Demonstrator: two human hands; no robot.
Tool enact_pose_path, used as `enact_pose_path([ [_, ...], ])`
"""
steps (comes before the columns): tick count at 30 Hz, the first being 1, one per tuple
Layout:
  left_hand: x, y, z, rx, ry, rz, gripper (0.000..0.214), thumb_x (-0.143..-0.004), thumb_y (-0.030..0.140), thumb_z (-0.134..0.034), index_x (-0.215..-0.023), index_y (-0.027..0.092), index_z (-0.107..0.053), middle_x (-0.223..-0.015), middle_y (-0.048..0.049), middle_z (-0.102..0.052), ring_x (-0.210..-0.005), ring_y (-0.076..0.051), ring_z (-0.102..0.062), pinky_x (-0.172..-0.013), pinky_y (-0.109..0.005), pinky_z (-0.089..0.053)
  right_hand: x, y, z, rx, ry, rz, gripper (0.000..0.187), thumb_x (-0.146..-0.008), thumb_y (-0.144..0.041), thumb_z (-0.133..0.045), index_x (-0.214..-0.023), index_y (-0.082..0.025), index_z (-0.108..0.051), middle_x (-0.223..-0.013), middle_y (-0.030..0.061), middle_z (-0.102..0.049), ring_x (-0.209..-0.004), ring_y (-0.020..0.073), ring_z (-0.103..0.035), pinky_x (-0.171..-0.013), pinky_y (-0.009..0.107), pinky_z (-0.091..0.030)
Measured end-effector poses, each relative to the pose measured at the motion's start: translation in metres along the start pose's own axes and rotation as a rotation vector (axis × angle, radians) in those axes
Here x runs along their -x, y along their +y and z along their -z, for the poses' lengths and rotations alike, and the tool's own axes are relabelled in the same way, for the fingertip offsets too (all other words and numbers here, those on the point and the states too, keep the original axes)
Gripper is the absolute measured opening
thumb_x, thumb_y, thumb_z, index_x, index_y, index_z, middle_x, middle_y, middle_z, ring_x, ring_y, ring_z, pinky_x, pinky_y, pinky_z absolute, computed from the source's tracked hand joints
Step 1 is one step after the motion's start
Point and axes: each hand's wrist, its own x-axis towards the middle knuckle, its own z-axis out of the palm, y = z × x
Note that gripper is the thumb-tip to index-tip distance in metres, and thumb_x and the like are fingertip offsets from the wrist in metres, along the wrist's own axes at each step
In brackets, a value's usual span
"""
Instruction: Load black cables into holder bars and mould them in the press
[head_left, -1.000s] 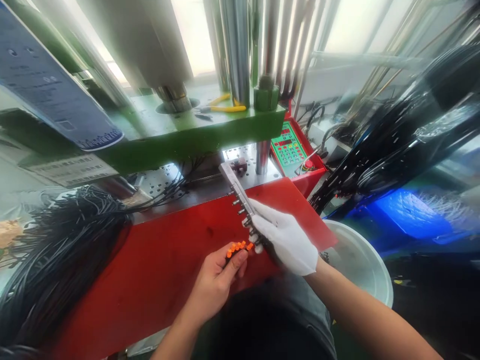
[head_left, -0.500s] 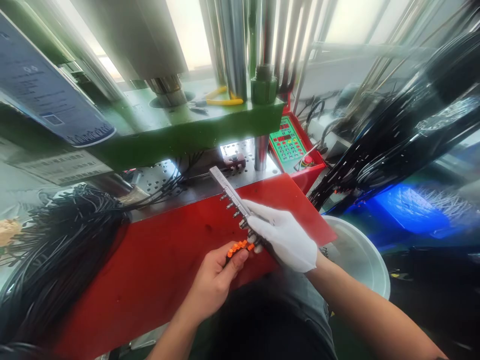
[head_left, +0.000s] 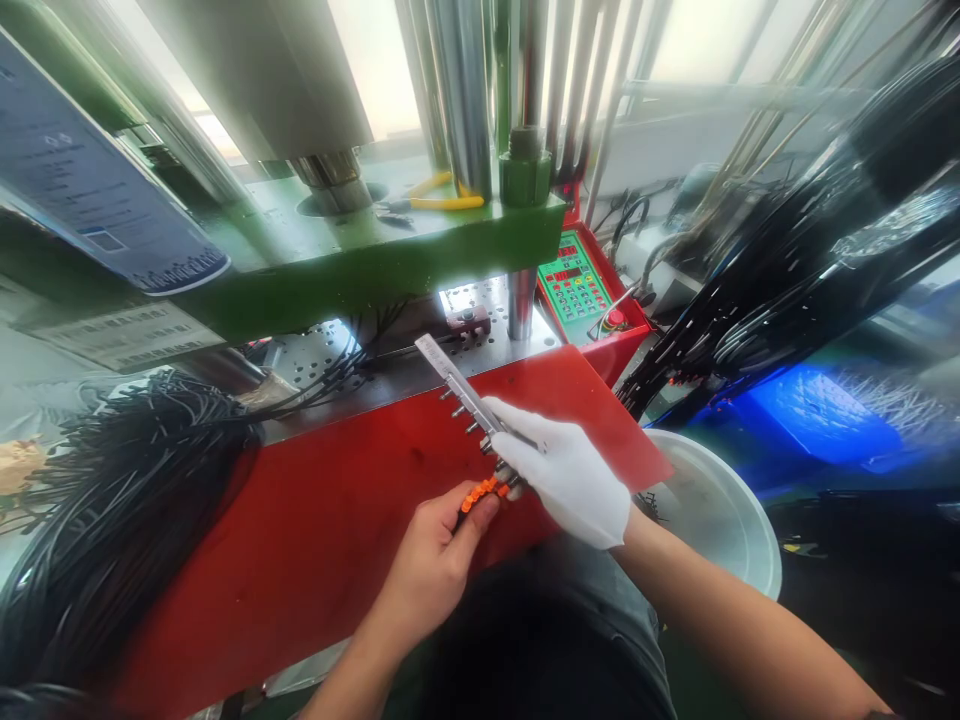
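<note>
My right hand [head_left: 562, 470], in a white glove, is closed around a narrow metal bar [head_left: 456, 382] with a row of small pins along its lower side. The bar slants up and left over the red work surface [head_left: 337, 510]. Bare, my left hand [head_left: 439, 550] pinches a bunch of small orange-tipped pieces [head_left: 478, 493] between thumb and fingers. Those orange tips meet the near end of the bar, just below the gloved fingers. What lies inside the left palm is hidden.
A green press [head_left: 360, 255] with yellow-handled pliers [head_left: 448, 200] on it stands ahead. Black cables [head_left: 142, 500] heap at the left. To the right are a red control box [head_left: 581, 280], a whitish round tub [head_left: 720, 510] and a blue bin [head_left: 825, 420].
My left hand has moved slightly up and right, bringing the orange-tipped pieces closer against the bar's near end. The right hand and bar have shifted very slightly left.
</note>
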Motion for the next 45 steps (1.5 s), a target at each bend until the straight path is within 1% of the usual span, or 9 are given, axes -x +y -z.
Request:
enact_pose_path([
  [3, 0.001, 0.004, -0.007, -0.085, 0.067, -0.051, 0.027, -0.092, 0.035, -0.048, -0.076, 0.016, -0.058, -0.071, -0.0007, -0.052, -0.065, -0.013, -0.041, -0.061, -0.023, -0.033, 0.0, 0.005, -0.003, 0.066, 0.026, 0.058, 0.044, -0.085, -0.027, -0.055, -0.129, -0.024, -0.056, -0.101, 0.0029, -0.066, -0.086, 0.0171, -0.062, -0.075, 0.028, -0.056],
  [5, 0.002, 0.003, -0.009, -0.078, 0.079, -0.052, 0.027, -0.092, 0.035, -0.048, -0.075, 0.017, -0.057, -0.067, 0.0001, -0.05, -0.063, -0.012, -0.041, -0.059, -0.022, -0.033, -0.001, 0.006, -0.001, 0.039, 0.002, 0.033, 0.044, -0.086, -0.026, -0.055, -0.13, -0.023, -0.056, -0.096, 0.0029, -0.066, -0.077, 0.0151, -0.061, -0.07, 0.027, -0.056],
  [9, 0.001, -0.005, -0.004, 0.09, 0.143, 0.036, 0.027, -0.093, 0.042, -0.045, -0.088, 0.018, -0.057, -0.063, 0.0027, -0.039, -0.055, -0.01, -0.034, -0.051, -0.022, -0.029, -0.001, 0.004, 0.006, -0.198, -0.075, -0.06, 0.046, -0.088, -0.03, -0.053, -0.133, -0.021, -0.051, -0.09, 0.0033, -0.062, -0.064, 0.0108, -0.057, -0.052, 0.023, -0.052],
  [12, 0.0, -0.008, 0.002, 0.268, 0.165, 0.055, 0.027, -0.093, 0.043, -0.045, -0.105, 0.02, -0.053, -0.062, 0.0046, -0.029, -0.052, -0.009, -0.025, -0.047, -0.022, -0.023, -0.001, 0.003, 0.01, -0.279, -0.112, -0.061, 0.044, -0.089, -0.032, -0.053, -0.132, -0.022, -0.053, -0.089, 0.004, -0.061, -0.064, 0.0097, -0.056, -0.049, 0.021, -0.05],
  [15, 0.002, -0.007, 0.004, 0.355, 0.13, 0.019, 0.024, -0.094, 0.041, -0.044, -0.101, 0.019, -0.051, -0.064, 0.0041, -0.031, -0.054, -0.008, -0.026, -0.048, -0.021, -0.023, 0.0, 0.001, 0.008, -0.259, -0.128, -0.062, 0.044, -0.088, -0.031, -0.054, -0.131, -0.021, -0.053, -0.09, 0.0039, -0.06, -0.063, 0.009, -0.055, -0.048, 0.021, -0.05],
  [22, 0.005, -0.005, 0.002, 0.242, 0.141, -0.043, 0.027, -0.094, 0.04, -0.045, -0.08, 0.017, -0.048, -0.062, 0.0032, -0.037, -0.057, -0.009, -0.032, -0.051, -0.022, -0.027, 0.002, -0.011, 0.001, -0.198, -0.173, -0.079, 0.042, -0.088, -0.027, -0.053, -0.13, -0.02, -0.055, -0.079, 0.0009, -0.06, -0.06, 0.0085, -0.055, -0.049, 0.02, -0.05],
  [31, 0.007, -0.012, 0.004, 0.151, 0.108, -0.03, 0.028, -0.094, 0.039, -0.044, -0.074, 0.019, -0.042, -0.065, 0.0033, -0.034, -0.059, -0.01, -0.029, -0.053, -0.023, -0.027, 0.001, -0.013, 0.001, -0.117, -0.17, -0.038, 0.042, -0.088, -0.023, -0.051, -0.129, -0.021, -0.055, -0.079, 0.0, -0.063, -0.054, 0.0079, -0.055, -0.051, 0.023, -0.051],
  [38, 0.006, 0.006, -0.001, -0.144, 0.181, -0.056, 0.025, -0.094, 0.037, -0.044, -0.077, 0.019, -0.048, -0.066, 0.0033, -0.046, -0.06, -0.011, -0.038, -0.058, -0.021, -0.031, 0.002, 0.002, -0.002, 0.138, -0.067, 0.183, 0.041, -0.087, -0.025, -0.053, -0.129, -0.023, -0.057, -0.097, 0.0025, -0.065, -0.078, 0.0146, -0.06, -0.079, 0.029, -0.053],
  [45, 0.005, -0.002, 0.01, -0.089, 0.188, -0.041, 0.027, -0.095, 0.039, -0.039, -0.08, 0.019, -0.051, -0.065, 0.0037, -0.04, -0.06, -0.011, -0.036, -0.059, -0.021, -0.033, 0.004, -0.003, 0.006, -0.074, -0.188, -0.021, 0.043, -0.089, -0.025, -0.051, -0.131, -0.025, -0.053, -0.093, 0.0019, -0.066, -0.06, 0.009, -0.056, -0.05, 0.022, -0.052],
])
